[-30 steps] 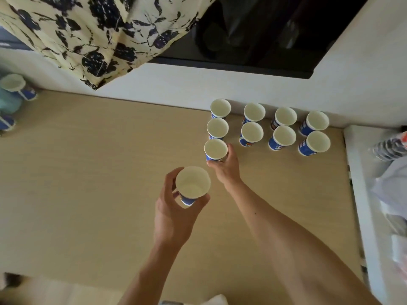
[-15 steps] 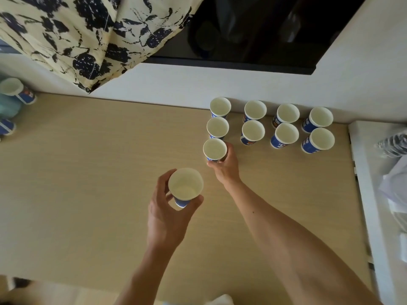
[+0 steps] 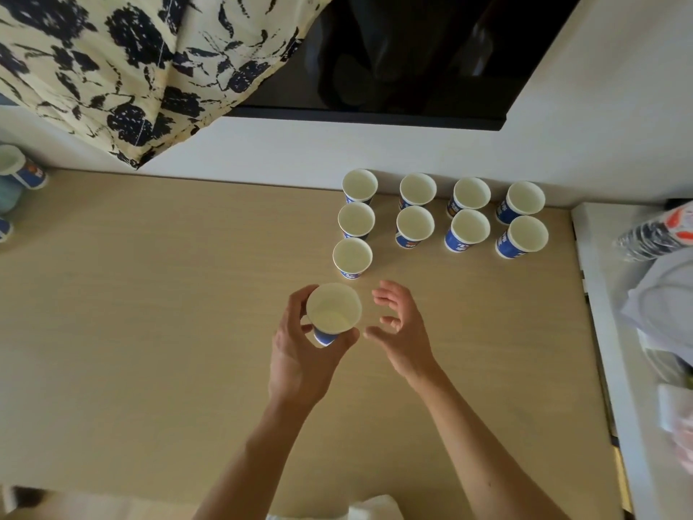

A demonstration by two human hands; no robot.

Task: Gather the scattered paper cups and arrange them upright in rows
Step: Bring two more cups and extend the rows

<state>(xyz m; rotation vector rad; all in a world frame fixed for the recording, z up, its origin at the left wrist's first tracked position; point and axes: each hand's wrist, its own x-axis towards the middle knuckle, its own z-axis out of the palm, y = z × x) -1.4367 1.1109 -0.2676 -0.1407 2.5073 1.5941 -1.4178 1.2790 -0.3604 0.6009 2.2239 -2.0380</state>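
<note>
Several blue-and-white paper cups stand upright in rows at the back right of the wooden table, near the wall. The nearest one, a lone cup, starts a third row on the left. My left hand holds another upright paper cup just in front of that lone cup. My right hand hovers beside the held cup with its fingers spread and curled, holding nothing. More cups lie at the table's far left edge.
A floral curtain hangs over the back left. A dark window sits above the wall. A white counter with plastic-wrapped items borders the table on the right.
My right hand let go of the lone third-row cup and drew back toward the held cup. My left hand brought its cup slightly right, closer to the rows.
</note>
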